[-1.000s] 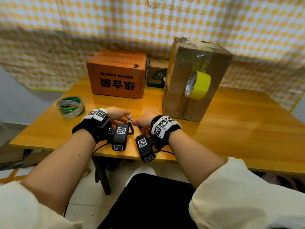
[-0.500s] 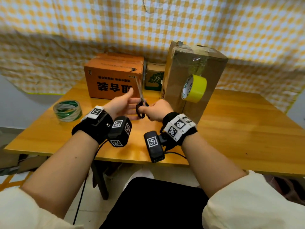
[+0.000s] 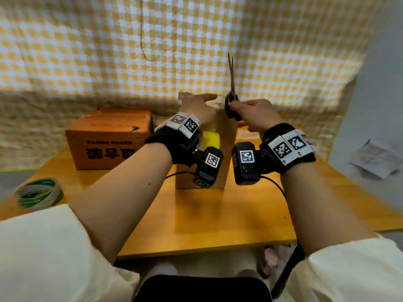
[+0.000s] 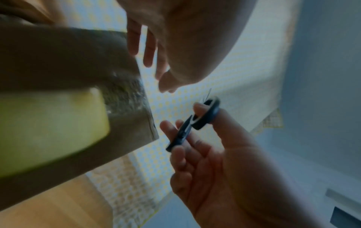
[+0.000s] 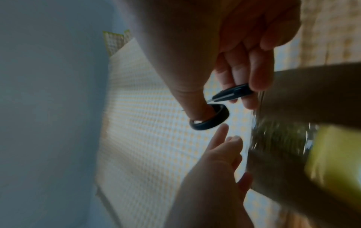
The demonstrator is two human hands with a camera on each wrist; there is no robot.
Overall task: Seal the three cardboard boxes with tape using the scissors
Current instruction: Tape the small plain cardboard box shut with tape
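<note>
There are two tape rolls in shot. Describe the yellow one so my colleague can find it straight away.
Start at the wooden table and find the tall brown box standing behind the two raised hands. The yellow tape roll hangs against that box's near face, partly hidden by the left wrist. Unlike the green-and-white roll lying flat at the table's left edge, it is solid yellow and off the tabletop.

Yellow-and-white checked cloth (image 3: 87, 51) hung as backdrop behind orange-brown wooden table (image 3: 218, 214). Crumpled white printed paper (image 3: 375, 158) lying at far right, beyond table edge. Grey wall (image 3: 383, 62) at right.
</note>
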